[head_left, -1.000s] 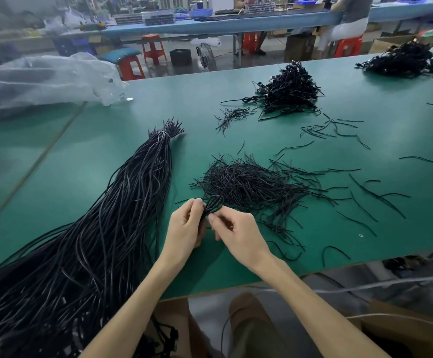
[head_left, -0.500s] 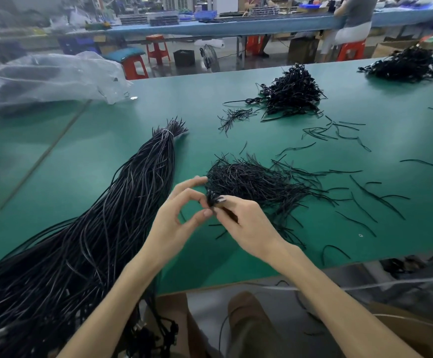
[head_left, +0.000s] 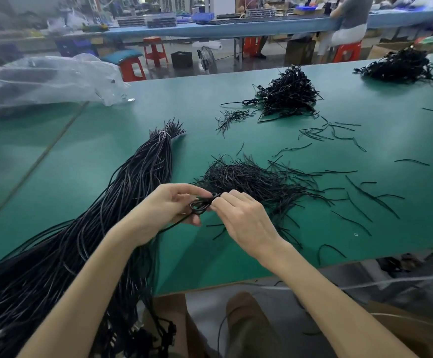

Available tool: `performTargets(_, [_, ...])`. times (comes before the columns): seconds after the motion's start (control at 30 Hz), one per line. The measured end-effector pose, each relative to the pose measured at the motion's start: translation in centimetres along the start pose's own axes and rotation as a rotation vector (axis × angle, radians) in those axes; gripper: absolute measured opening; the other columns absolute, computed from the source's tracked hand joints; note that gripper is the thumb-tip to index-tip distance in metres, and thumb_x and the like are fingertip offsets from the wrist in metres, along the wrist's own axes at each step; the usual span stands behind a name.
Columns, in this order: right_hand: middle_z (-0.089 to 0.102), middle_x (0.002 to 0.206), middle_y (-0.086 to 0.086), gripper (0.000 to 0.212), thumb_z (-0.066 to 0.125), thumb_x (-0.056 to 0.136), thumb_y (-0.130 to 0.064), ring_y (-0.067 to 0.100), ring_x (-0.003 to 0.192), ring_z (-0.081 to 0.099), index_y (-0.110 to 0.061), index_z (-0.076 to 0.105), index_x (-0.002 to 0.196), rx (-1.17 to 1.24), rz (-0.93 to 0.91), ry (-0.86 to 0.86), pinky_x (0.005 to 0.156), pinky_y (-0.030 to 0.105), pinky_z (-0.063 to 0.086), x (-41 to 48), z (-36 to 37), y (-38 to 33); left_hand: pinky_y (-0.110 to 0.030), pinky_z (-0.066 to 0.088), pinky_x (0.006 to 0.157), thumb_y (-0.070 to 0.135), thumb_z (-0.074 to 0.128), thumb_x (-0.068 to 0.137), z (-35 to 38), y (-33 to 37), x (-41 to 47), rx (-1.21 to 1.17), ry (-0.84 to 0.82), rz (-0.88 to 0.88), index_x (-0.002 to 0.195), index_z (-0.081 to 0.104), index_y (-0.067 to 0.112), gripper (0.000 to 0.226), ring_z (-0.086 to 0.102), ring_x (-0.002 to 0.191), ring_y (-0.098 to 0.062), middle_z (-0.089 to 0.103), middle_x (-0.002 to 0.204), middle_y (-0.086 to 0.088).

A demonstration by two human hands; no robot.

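Near the six o'clock edge of the green-topped worktable, the two hands meet just above the surface, nearly touching. The left hand curls its thumb and fingers round a small coiled loop of black cable. The right hand, at three o'clock of the loop, pinches the loop's upper end between thumb and forefinger. Thin black strands poke out at that pinch; whether they are a separate tie or part of the cable cannot be told. The loop sits between the two hands, off the table, with one black strand trailing from it toward seven o'clock under the left palm.

At twelve to two o'clock of the hands, just beyond the fingertips, lies a loose heap of short thin black ties, with stray ones scattered across the table toward three o'clock. At nine o'clock of the hands a long thick bundle of black cables runs diagonally, bound near its far end and spilling over the near edge at seven o'clock. Farther away at one o'clock sits a mound of coiled black cables, and a second dark mound lies at the two o'clock corner. A crumpled clear plastic bag rests at ten o'clock.
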State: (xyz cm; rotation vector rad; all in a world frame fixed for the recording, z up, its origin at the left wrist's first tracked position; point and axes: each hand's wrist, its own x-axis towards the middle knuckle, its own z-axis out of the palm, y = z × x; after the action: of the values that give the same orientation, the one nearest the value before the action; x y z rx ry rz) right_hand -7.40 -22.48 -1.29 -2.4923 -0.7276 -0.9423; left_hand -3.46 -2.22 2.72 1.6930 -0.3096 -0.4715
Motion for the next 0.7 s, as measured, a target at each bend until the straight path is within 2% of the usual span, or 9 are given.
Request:
performTargets(0.07, [0.064, 0.079, 0.004, 0.024, 0.053, 0.104, -0.015, 0.027, 0.074, 0.059, -0.006, 0.067, 0.087, 0.04, 0.038, 0.002, 0.067, 0.043, 0.053, -0.1, 0.1, 0.0, -0.036, 0.06, 0.086, -0.014, 0.052, 0.1, -0.7, 0.0, -0.4, 0.133, -0.079, 0.092, 0.125, 0.068, 0.006, 0.036, 0.072, 0.089, -0.027, 0.074, 0.117, -0.016])
performTargets(0.17, [0.065, 0.081, 0.005, 0.017, 0.06, 0.102, -0.011, 0.028, 0.076, 0.059, -0.004, 0.067, 0.089, 0.088, 0.094, 0.009, 0.07, 0.044, 0.051, 0.1, 0.4, -0.3, -0.028, 0.058, 0.088, -0.025, 0.06, 0.087, -0.1, -0.3, -0.6, 0.261, 0.011, 0.202, 0.123, 0.068, 0.005, 0.048, 0.069, 0.098, -0.02, 0.074, 0.116, -0.009])
performTargets(0.23, [0.064, 0.08, 0.005, 0.02, 0.057, 0.103, -0.013, 0.028, 0.074, 0.057, -0.004, 0.067, 0.089, 0.097, 0.089, 0.016, 0.067, 0.043, 0.049, 0.0, 0.6, -0.4, -0.024, 0.056, 0.083, -0.014, 0.074, 0.083, 0.5, -0.8, -0.7, 0.228, 0.088, 0.231, 0.114, 0.072, 0.004, 0.036, 0.067, 0.092, -0.016, 0.075, 0.108, -0.01])
performTargets(0.33, [0.063, 0.078, 0.004, 0.027, 0.05, 0.104, -0.017, 0.027, 0.072, 0.057, -0.006, 0.067, 0.086, 0.089, 0.063, 0.024, 0.066, 0.042, 0.047, 0.0, 0.9, -0.6, -0.028, 0.05, 0.075, 0.009, 0.072, 0.092, 1.6, -1.4, -0.5, 0.307, 0.258, 0.255, 0.092, 0.071, 0.01, 0.002, 0.059, 0.085, -0.014, 0.065, 0.096, -0.012])
performTargets(0.37, [0.063, 0.078, 0.003, 0.027, 0.05, 0.104, -0.018, 0.027, 0.072, 0.057, -0.006, 0.066, 0.086, 0.083, 0.059, 0.022, 0.066, 0.04, 0.046, 0.0, 1.0, -0.9, -0.029, 0.047, 0.072, 0.021, 0.066, 0.097, 2.0, -1.6, -0.4, 0.369, 0.301, 0.26, 0.084, 0.066, 0.011, 0.016, 0.055, 0.079, -0.012, 0.059, 0.087, -0.008])
performTargets(0.43, [0.062, 0.077, 0.002, 0.025, 0.053, 0.104, -0.018, 0.026, 0.072, 0.057, -0.007, 0.066, 0.085, 0.078, 0.056, 0.02, 0.069, 0.036, 0.042, 0.2, 1.2, -1.3, -0.03, 0.041, 0.061, 0.038, 0.053, 0.101, 2.8, -1.8, -0.1, 0.34, 0.319, 0.212, 0.073, 0.055, 0.007, 0.041, 0.049, 0.063, -0.01, 0.054, 0.068, -0.005])
performTargets(0.5, [0.063, 0.077, 0.002, 0.021, 0.058, 0.103, -0.015, 0.026, 0.072, 0.058, -0.008, 0.068, 0.086, 0.06, 0.035, 0.021, 0.069, 0.036, 0.041, 0.4, 1.4, -1.3, -0.036, 0.041, 0.057, 0.037, 0.051, 0.106, 3.1, -1.9, 0.3, 0.308, 0.34, 0.12, 0.071, 0.054, -0.004, 0.054, 0.053, 0.055, -0.018, 0.057, 0.058, -0.016])
performTargets(0.57, [0.063, 0.076, 0.002, 0.016, 0.063, 0.1, -0.013, 0.026, 0.071, 0.057, -0.009, 0.068, 0.085, -0.003, -0.031, 0.017, 0.067, 0.036, 0.042, 0.4, 1.5, -1.0, -0.03, 0.04, 0.051, 0.037, 0.052, 0.107, 2.8, -1.8, 0.6, 0.37, 0.338, -0.011, 0.065, 0.056, -0.003, 0.058, 0.052, 0.047, -0.022, 0.057, 0.053, -0.014])
performTargets(0.7, [0.059, 0.075, -0.001, 0.014, 0.074, 0.089, -0.001, 0.023, 0.071, 0.054, -0.013, 0.068, 0.085, -0.099, -0.194, -0.026, 0.068, 0.034, 0.041, 0.0, 1.4, -1.0, -0.021, 0.039, 0.045, 0.045, 0.055, 0.103, 1.0, -0.6, 0.2, 0.296, 0.042, -0.342, 0.069, 0.059, 0.012, 0.048, 0.048, 0.042, -0.021, 0.058, 0.059, -0.004])
